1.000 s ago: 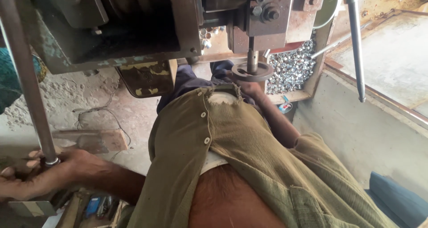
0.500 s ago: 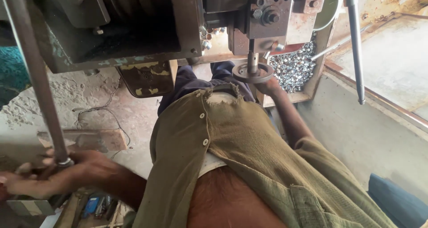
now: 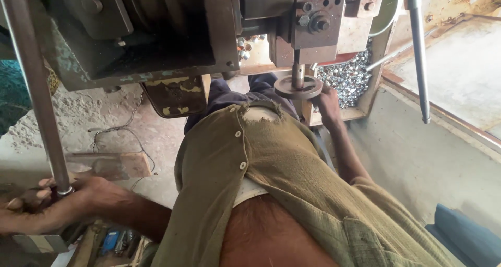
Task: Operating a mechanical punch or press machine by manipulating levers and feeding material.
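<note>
My left hand (image 3: 44,207) sits at the lower left, wrapped around the bottom end of a long steel lever rod (image 3: 39,100) that rises to the top left. My right hand (image 3: 329,100) reaches forward to the right rim of a round metal disc (image 3: 298,87) under the spindle (image 3: 297,71) of a rusty press machine (image 3: 156,32). Its fingertips are hidden behind the disc. My olive button shirt (image 3: 282,168) fills the middle of the view.
A tray of several small shiny metal nuts (image 3: 347,79) lies just beyond the disc. A second thin steel rod (image 3: 417,53) hangs at the upper right. There is a flat wooden block (image 3: 112,165) on the dusty floor, small tools (image 3: 109,241) at the bottom left and a blue object (image 3: 464,235) at the bottom right.
My left hand and the lever's lower end have shifted slightly to the right and down. My right hand stays at the disc.
</note>
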